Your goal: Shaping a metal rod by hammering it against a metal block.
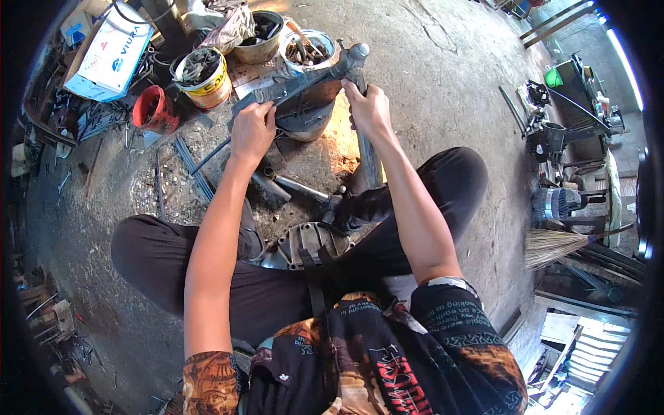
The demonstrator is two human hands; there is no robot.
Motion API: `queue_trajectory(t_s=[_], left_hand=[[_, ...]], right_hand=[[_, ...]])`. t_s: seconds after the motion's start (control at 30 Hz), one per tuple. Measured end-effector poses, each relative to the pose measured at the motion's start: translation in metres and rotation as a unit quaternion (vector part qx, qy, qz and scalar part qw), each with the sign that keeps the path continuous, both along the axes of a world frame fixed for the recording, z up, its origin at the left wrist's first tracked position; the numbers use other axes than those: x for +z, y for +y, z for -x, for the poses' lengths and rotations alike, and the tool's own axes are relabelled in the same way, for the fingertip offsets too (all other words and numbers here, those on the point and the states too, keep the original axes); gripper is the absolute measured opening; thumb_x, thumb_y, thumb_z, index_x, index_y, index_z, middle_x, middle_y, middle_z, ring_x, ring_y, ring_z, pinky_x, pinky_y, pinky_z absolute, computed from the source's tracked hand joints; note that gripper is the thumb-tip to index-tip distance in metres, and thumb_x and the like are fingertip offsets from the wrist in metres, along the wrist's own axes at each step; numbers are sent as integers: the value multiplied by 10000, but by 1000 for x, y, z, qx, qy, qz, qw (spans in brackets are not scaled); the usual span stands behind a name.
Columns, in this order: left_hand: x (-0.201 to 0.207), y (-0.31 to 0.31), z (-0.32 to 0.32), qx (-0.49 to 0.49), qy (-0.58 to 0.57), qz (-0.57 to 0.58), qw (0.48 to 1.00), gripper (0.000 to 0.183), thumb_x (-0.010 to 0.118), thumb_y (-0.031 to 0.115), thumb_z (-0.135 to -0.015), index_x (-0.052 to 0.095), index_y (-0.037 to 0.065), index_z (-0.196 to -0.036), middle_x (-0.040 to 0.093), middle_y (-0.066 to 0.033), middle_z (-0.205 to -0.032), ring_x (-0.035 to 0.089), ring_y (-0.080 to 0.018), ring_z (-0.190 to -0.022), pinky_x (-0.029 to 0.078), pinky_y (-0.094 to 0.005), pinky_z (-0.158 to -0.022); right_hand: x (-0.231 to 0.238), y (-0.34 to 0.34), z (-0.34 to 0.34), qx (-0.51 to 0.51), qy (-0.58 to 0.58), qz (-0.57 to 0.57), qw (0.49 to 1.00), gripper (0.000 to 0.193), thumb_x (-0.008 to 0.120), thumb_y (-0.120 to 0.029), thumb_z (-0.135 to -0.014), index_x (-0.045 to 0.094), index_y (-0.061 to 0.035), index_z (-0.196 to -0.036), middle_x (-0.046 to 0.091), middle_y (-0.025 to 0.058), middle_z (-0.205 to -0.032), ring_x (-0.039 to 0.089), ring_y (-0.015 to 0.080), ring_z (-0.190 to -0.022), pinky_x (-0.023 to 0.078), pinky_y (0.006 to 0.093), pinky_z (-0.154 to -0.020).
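Note:
Ahead of my crossed legs, a long dark metal bar (294,88) slants up to the right over a dark, rounded metal block (308,123). My left hand (253,131) is closed around the bar's near left end. To the right, my right hand (369,111) is closed on what looks like a hammer (354,58), its rounded head above my fingers and its handle running down below them. The hammer head meets the bar's far end. Metal pipes (297,187) and a cast metal cover (312,242) lie on the floor near my feet.
Beyond stand a white bucket (308,52) of small parts, a dark basin (259,41), a yellow bucket (205,79) and a red bucket (153,109). A white-blue carton (111,55) sits at far left. Thin rods (194,166) lie left; a broom (553,247) and machine parts (550,138) are right.

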State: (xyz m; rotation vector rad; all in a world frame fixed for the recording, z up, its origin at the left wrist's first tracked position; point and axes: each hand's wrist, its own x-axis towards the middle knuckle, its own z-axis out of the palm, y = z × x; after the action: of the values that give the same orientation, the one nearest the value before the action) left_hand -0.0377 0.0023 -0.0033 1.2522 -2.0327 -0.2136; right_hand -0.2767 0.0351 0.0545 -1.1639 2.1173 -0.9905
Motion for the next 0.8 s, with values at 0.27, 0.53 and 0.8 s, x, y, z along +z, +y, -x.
queue_trajectory(t_s=[0.27, 0.53, 0.8], left_hand=[[-1, 1, 4, -31, 24, 5, 999, 148, 646, 111, -884, 709, 21, -983, 641, -189, -832, 640, -394, -775, 523, -462, -699], [-2, 0, 3, -35, 13, 21, 999, 160, 647, 128, -886, 710, 15, -980, 642, -185, -825, 640, -387, -768, 526, -449, -691], [0, 2, 7, -10, -10, 9, 1000, 187, 606, 156, -919, 707, 17, -993, 669, -180, -876, 657, -389, -800, 534, -460, -729]], right_hand=[[-1, -1, -9, -1, 131, 113, 985, 538, 665, -452, -887, 589, 68, -767, 639, 185, -647, 659, 260, -569, 504, 416, -558], [43, 13, -10, 38, 79, 239, 967, 377, 645, -299, -930, 628, 58, -814, 653, 168, -680, 588, 159, -588, 475, 374, -548], [10, 8, -18, -18, 82, 15, 996, 561, 626, -448, -909, 623, 104, -807, 656, 245, -697, 677, 336, -650, 535, 442, -584]])
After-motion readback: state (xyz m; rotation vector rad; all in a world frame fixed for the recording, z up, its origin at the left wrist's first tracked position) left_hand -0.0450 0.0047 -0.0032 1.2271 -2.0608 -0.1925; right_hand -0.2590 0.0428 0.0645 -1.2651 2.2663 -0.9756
